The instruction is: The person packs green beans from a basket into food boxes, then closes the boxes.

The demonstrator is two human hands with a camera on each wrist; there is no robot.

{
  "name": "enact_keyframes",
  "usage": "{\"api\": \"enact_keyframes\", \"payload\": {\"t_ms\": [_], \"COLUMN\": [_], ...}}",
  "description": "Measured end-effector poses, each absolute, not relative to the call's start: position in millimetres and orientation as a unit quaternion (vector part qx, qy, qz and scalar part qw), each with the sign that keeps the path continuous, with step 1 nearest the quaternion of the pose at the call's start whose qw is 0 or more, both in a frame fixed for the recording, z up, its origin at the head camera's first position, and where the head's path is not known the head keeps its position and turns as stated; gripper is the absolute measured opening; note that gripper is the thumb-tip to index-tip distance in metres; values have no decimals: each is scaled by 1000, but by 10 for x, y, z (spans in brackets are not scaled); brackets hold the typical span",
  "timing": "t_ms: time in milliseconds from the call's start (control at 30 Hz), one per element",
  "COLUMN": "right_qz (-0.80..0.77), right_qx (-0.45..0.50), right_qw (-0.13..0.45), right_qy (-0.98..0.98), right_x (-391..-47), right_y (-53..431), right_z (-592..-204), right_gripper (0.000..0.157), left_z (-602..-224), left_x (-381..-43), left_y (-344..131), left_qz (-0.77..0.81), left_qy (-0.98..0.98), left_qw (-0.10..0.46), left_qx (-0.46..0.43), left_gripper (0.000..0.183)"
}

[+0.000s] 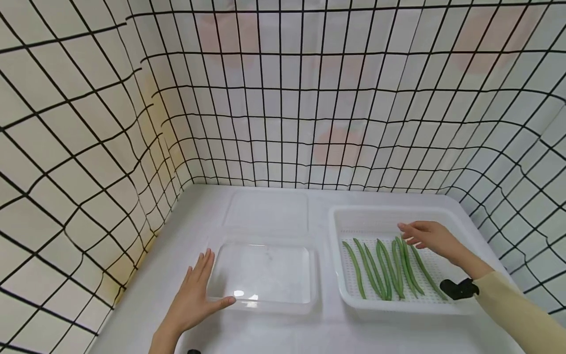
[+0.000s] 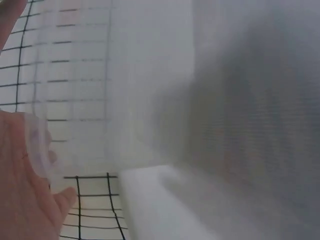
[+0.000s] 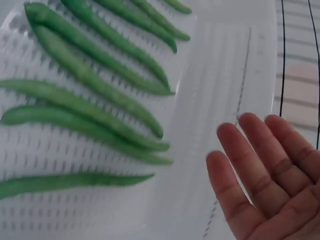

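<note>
Several green beans (image 1: 383, 268) lie side by side in a white perforated basket (image 1: 442, 212) on the right. Over the basket's far right part, my right hand (image 1: 431, 238) hovers above the bean tips with nothing in its fingers. In the right wrist view, its fingers (image 3: 250, 165) are extended, apart from the beans (image 3: 90, 85). My left hand (image 1: 194, 292) is at the left side of a clear plastic container (image 1: 265, 273), thumb spread toward its near left corner. The left wrist view shows that hand (image 2: 30, 185) beside the container's translucent wall (image 2: 85, 115).
Behind the container lies a flat clear lid (image 1: 267, 210) on the white table (image 1: 261, 334). A black wire grid (image 1: 300, 115) rises along the back and both sides. A black wrist device (image 1: 459, 289) sits on the right sleeve (image 1: 508, 300).
</note>
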State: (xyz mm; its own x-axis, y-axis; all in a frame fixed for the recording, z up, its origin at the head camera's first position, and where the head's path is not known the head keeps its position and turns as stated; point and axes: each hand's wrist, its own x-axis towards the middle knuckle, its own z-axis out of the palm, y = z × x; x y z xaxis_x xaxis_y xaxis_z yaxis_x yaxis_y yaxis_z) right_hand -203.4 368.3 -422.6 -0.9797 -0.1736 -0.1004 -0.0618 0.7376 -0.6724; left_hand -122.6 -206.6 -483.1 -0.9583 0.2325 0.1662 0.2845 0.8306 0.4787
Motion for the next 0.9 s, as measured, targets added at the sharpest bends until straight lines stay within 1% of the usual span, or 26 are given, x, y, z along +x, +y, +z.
{"api": "enact_keyframes", "payload": {"t_ms": [167,333,533,900], "right_qz": [-383,-369,-328,-217], "right_qx": [-23,36,84,78], "right_qw": [158,203,218,238], "right_qy": [910,906,915,944], "right_x": [-2022,-1968,-1953,-2010], "right_y": [3961,4141,4251,4243], "right_z": [-4267,-4347,-4478,-4704], "right_gripper": [61,59,54,51], "left_z": [-4922,-4946,-4964,-4984], "left_x": [-1174,-1172,-1170,-1164], "left_y": [-2084,-2111,-2115,-2118], "left_qz": [-282,-308,-330,-343], "left_qy": [-953,-947,-941,-937], "left_qw": [61,43,28,23], "left_qx": [-96,-80,-68,-63], "left_gripper": [118,116,117,117]}}
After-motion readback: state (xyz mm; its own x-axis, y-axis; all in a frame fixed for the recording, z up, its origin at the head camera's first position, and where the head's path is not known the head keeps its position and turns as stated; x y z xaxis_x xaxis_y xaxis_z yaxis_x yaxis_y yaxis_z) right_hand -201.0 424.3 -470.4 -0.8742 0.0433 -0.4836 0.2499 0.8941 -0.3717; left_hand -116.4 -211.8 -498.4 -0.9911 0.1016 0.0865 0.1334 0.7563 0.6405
